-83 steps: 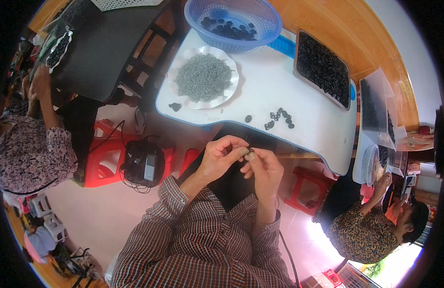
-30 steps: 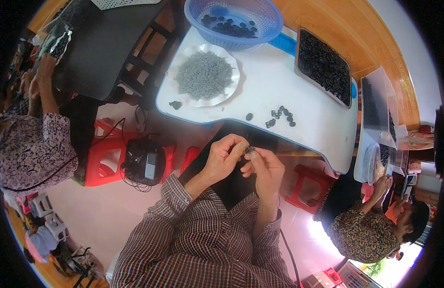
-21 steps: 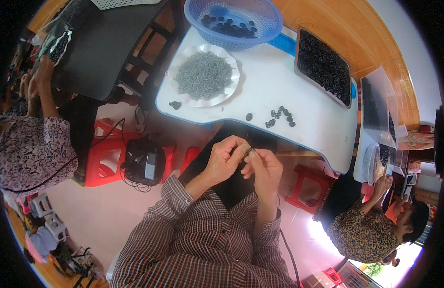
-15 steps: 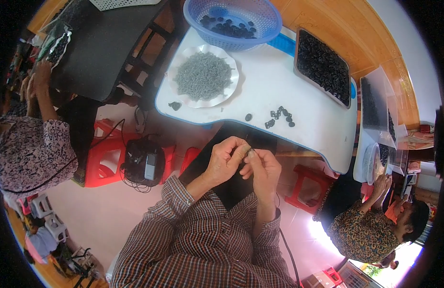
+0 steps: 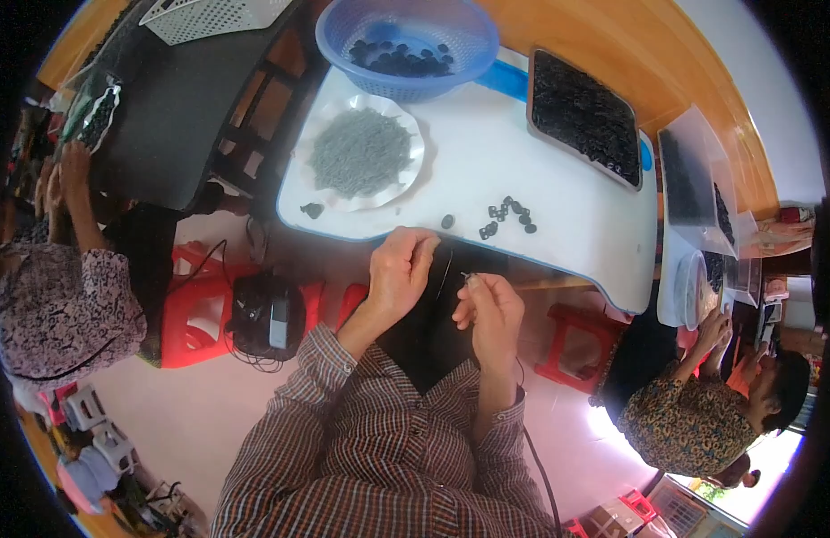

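Note:
My left hand hangs just below the front edge of the white table, fingers curled; whether it holds anything cannot be told. My right hand sits a short way to its right and pinches a thin metal pin between thumb and fingertips. The two hands are apart, over my dark lap. On the table just beyond them lie several small black parts and one lone black part. A white plate heaped with grey pins stands further left.
A blue basket with black parts stands at the back, a dark tray full of black parts to its right. Red stools and a black device are on the floor. One person sits left, another person right.
My hands were joined together over my lap; now they have parted, the left hand rising toward the table edge and the right keeping the pin.

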A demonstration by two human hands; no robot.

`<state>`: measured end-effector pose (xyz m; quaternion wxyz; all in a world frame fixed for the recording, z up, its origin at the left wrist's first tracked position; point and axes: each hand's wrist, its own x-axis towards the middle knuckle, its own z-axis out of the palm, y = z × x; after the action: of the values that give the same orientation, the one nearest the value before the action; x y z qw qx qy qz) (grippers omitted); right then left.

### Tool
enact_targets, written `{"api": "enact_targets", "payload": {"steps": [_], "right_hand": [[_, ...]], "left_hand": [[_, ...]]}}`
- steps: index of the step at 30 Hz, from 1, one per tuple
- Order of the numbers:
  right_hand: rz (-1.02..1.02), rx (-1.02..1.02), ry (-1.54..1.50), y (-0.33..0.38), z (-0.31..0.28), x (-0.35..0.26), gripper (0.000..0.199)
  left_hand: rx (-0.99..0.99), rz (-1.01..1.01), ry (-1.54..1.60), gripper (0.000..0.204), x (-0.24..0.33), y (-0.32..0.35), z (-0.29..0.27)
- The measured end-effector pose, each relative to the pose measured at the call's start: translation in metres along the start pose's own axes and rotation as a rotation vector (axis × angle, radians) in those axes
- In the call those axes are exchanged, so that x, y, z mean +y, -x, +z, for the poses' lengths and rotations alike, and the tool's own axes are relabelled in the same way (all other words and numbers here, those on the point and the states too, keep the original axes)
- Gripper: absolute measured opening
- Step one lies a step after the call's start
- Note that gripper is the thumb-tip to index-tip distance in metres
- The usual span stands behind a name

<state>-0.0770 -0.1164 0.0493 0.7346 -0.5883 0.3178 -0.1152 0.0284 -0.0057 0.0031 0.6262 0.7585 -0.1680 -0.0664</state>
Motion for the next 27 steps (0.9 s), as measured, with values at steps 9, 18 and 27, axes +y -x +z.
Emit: {"api": "enact_targets", "payload": {"steps": [9, 18, 27], "right_hand": [[0.017, 0.010, -0.008, 0.001, -0.004, 0.000, 0.016], [0.005, 0.049, -0.018, 0.001, -0.007, 0.001, 0.017], [-0.014, 0.103, -0.049, 0.003, -0.010, 0.000, 0.016]], "left_hand": [[0.074, 0.428, -0.622, 0.018, -0.004, -0.030, 0.026], [0.069, 0.416, -0.672, 0.019, -0.008, -0.031, 0.032], [-0.112, 0.051, 0.110, 0.019, 0.006, -0.008, 0.024]]}}
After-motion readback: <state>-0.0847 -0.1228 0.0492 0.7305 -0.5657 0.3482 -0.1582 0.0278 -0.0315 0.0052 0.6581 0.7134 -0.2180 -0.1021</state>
